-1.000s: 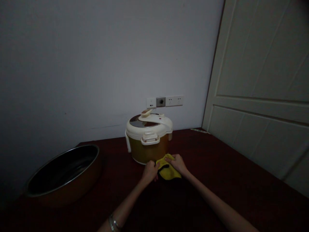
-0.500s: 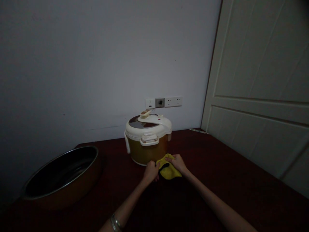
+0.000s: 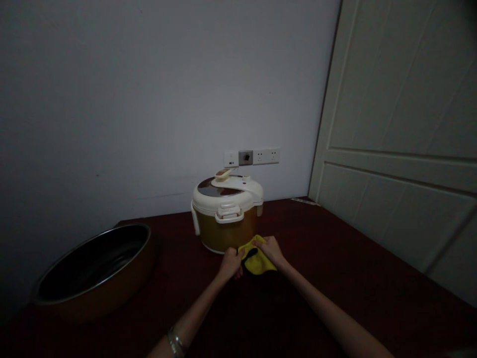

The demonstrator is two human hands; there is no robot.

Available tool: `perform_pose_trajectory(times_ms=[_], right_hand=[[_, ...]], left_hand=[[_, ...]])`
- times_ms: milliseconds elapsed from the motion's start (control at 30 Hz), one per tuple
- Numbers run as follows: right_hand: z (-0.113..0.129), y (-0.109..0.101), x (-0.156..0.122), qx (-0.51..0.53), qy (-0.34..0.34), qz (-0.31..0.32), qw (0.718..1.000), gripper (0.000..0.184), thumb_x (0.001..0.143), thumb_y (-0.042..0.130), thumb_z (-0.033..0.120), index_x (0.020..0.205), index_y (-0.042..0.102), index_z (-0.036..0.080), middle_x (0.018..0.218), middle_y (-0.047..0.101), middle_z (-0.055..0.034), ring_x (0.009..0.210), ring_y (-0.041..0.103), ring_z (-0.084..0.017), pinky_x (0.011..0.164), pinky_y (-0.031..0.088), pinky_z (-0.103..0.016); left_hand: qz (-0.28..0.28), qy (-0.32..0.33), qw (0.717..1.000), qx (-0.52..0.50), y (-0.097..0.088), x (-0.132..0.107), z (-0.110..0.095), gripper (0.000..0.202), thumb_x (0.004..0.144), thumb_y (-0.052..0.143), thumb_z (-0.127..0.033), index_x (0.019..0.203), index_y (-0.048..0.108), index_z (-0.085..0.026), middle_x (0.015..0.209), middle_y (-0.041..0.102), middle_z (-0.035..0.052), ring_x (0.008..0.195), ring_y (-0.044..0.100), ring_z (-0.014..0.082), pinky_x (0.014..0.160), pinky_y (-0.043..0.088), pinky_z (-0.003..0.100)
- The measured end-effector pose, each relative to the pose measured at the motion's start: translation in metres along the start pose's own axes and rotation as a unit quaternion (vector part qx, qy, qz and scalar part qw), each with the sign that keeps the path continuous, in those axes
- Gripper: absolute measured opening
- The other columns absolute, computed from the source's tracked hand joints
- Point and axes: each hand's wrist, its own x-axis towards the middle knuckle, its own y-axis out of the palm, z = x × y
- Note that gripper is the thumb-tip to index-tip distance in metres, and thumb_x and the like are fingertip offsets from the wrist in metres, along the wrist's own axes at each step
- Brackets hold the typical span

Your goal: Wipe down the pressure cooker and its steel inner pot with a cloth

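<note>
A yellow cloth [image 3: 258, 262] lies on the dark red table [image 3: 335, 258], just in front of a cooker [image 3: 226, 213] with a cream lid and golden-brown body. My left hand [image 3: 231, 263] grips the cloth's left edge with closed fingers. Pressing down on the cloth's upper right part is my right hand [image 3: 271, 250]. Both hands sit close to the cooker's base without touching it.
A large round metal pan [image 3: 93, 268] sits at the table's left. A white socket strip [image 3: 252, 157] is on the wall behind the cooker. A pale panelled door [image 3: 402, 139] fills the right side, next to the table's right edge.
My hands and the cloth have barely moved. The view has shifted slightly, so everything sits a little to the left.
</note>
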Motion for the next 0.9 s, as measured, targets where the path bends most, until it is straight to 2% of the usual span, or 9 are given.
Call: perform_pose_trajectory(times_ms=[100,200,367,467,567,667,800,867,900], right_hand=[[0.006,0.01,-0.011,0.0,-0.007,0.015,1.0,0.021,0.067,0.061,0.03,0.066,0.064,0.009,0.065,0.067,-0.0072,0.058,0.06,-0.016,0.046,0.04,-0.02],[0.01,0.019,-0.027,0.0,-0.026,0.042,0.999,0.022,0.069,0.06,0.031,0.066,0.065,0.01,0.066,0.067,-0.0061,0.058,0.06,-0.015,0.047,0.04,-0.019],[0.008,0.031,-0.064,-0.004,-0.058,0.177,0.983,0.026,0.069,0.062,0.036,0.068,0.067,0.01,0.063,0.067,-0.0028,0.055,0.058,-0.013,0.048,0.04,-0.019],[0.009,0.038,-0.084,-0.015,-0.071,0.243,0.967,0.031,0.07,0.063,0.04,0.07,0.068,0.01,0.064,0.067,-0.0024,0.056,0.058,-0.013,0.048,0.04,-0.019],[0.016,0.048,-0.094,0.007,-0.073,0.278,0.958,0.036,0.071,0.061,0.045,0.076,0.069,0.01,0.07,0.068,-0.0034,0.059,0.059,-0.014,0.05,0.043,-0.02],[0.025,0.059,-0.098,0.039,-0.076,0.281,0.956,0.041,0.071,0.06,0.049,0.081,0.068,0.01,0.075,0.069,-0.0052,0.062,0.061,-0.016,0.052,0.046,-0.022],[0.026,0.064,-0.1,0.064,-0.069,0.297,0.95,0.049,0.069,0.058,0.059,0.084,0.062,0.012,0.069,0.067,-0.0038,0.056,0.06,-0.015,0.047,0.047,-0.023],[0.021,0.058,-0.099,0.067,-0.036,0.312,0.947,0.055,0.068,0.054,0.065,0.087,0.057,0.014,0.061,0.062,-0.0011,0.045,0.057,-0.013,0.037,0.044,-0.022],[0.017,0.054,-0.098,0.07,-0.021,0.309,0.948,0.057,0.067,0.053,0.067,0.087,0.055,0.014,0.057,0.06,0.0003,0.041,0.055,-0.013,0.034,0.041,-0.021]], left_hand=[[-0.004,0.005,1.0,0.0,-0.008,-0.005,0.009,0.057,0.09,0.03,-0.047,0.05,0.053,-0.013,0.033,0.043,-0.0014,0.03,0.041,0.0104,0.044,0.039,0.026],[0.004,0.01,1.0,0.02,-0.019,-0.011,0.02,0.051,0.09,0.03,-0.045,0.062,0.057,-0.011,0.035,0.045,-0.0026,0.03,0.042,0.0102,0.041,0.037,0.024],[0.11,-0.01,0.991,0.074,-0.056,-0.031,0.048,0.051,0.08,0.044,-0.058,0.062,0.057,-0.012,0.038,0.05,-0.0004,0.03,0.044,0.0103,0.038,0.035,0.023],[0.142,0.015,0.989,0.039,-0.081,-0.048,0.063,0.051,0.072,0.052,-0.061,0.069,0.063,-0.011,0.054,0.061,0.0027,0.038,0.05,0.0102,0.04,0.037,0.022],[0.109,0.044,0.993,-0.033,-0.095,-0.063,0.066,0.048,0.065,0.061,-0.055,0.084,0.069,-0.012,0.073,0.068,0.0046,0.055,0.058,0.0122,0.048,0.041,0.021],[0.097,0.059,0.988,-0.105,-0.097,-0.073,0.065,0.044,0.066,0.064,-0.049,0.089,0.071,-0.013,0.083,0.071,0.0058,0.07,0.061,0.0146,0.057,0.043,0.02],[0.119,0.039,0.982,-0.144,-0.107,-0.07,0.067,0.033,0.066,0.067,-0.038,0.083,0.072,-0.011,0.078,0.071,0.0064,0.064,0.061,0.0144,0.058,0.043,0.022],[0.055,0.02,0.987,-0.152,-0.125,-0.059,0.072,0.026,0.069,0.063,-0.032,0.079,0.07,-0.01,0.073,0.07,0.0063,0.062,0.061,0.015,0.057,0.044,0.022],[-0.011,0.01,0.988,-0.152,-0.137,-0.051,0.074,0.023,0.071,0.06,-0.03,0.079,0.069,-0.01,0.073,0.07,0.0065,0.064,0.062,0.016,0.058,0.045,0.023]])
